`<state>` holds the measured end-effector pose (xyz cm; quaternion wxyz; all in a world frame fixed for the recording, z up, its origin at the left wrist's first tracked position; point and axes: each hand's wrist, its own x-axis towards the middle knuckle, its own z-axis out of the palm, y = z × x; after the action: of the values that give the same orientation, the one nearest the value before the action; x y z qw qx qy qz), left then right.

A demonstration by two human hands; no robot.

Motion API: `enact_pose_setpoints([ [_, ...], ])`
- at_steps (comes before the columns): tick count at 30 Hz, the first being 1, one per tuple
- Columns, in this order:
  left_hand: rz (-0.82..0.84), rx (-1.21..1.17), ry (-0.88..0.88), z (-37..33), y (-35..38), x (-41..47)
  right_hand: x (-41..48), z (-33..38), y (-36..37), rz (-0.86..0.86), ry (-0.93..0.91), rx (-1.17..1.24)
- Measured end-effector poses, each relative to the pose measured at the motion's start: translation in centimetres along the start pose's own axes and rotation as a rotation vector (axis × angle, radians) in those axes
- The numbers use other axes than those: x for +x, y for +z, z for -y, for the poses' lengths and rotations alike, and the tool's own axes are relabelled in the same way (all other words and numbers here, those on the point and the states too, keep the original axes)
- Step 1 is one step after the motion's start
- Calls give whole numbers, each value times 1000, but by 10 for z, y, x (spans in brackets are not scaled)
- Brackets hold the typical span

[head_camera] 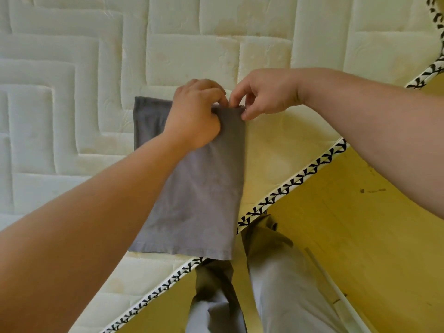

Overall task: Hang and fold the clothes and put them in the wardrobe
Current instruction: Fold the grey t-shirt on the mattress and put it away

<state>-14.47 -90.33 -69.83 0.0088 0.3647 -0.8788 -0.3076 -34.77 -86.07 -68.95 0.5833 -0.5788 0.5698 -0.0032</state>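
There is one grey cloth (199,188). It lies flat on one white mattress (72,68) and is folded into a long shape. Two bare hands hold its far end.

The left hand (194,116) sits on top of the cloth. Its fingers are curled and grip the cloth's top edge. A bit of the cloth sticks out to the left of this hand. Most of the cloth runs back from under this hand toward the person.

The right hand (266,94) is just beside the left hand, and their fingertips almost meet. Its thumb and one finger pinch the cloth's top right corner. The other fingers are bent above it.

The near end of the cloth hangs a little over the mattress edge. One black and white trim (295,179) runs along that edge, below both hands. Under the right arm is a yellow floor (348,212). Two legs in grey trousers (283,272) stand there.
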Motion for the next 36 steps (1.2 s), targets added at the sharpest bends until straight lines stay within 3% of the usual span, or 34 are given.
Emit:
enact_pose_setpoints([
  [4, 47, -119, -169, -4, 14, 0, 3, -7, 8, -69, 12, -86],
  [9, 79, -26, -179, 0, 21, 4, 3, -19, 17, -164, 61, -159],
  [19, 108, 215, -277, 1, 45, 18, 4, -25, 47, -259, 228, 413],
  [24, 84, 281, -297, -3, 48, 20, 9, -22, 61, -438, 309, 625],
  [29, 109, 112, -231, 10, 25, 24, 15, -22, 79, -669, 322, 633],
  [32, 187, 331, -106, 38, 6, 21, 16, -25, 87, -797, 354, 814],
  [36, 175, 542, -164, 73, -10, 13, 21, -27, 94, -877, 425, 898],
])
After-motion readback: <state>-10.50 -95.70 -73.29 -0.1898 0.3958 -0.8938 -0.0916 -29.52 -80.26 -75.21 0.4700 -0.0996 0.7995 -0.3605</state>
